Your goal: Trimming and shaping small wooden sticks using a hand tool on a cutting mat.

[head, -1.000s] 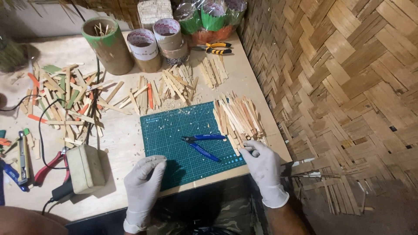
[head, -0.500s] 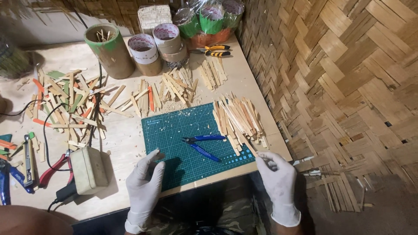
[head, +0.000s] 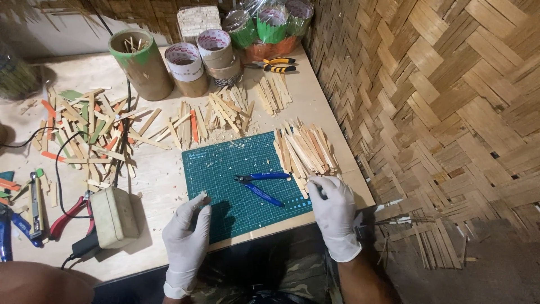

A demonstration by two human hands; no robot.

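At the far edge of the table stands a clear plastic bag [head: 270,25] holding round green and orange containers. Left of it sits a block-shaped bundle of pale sticks [head: 198,19]. Two brown tape rolls [head: 216,53] nearby carry white labels with red print.

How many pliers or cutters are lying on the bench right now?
4 clear: blue-handled cutters on the green cutting mat, yellow-handled pliers near the tape rolls, red-handled pliers and a blue-handled tool at left. More may sit beyond the left edge.
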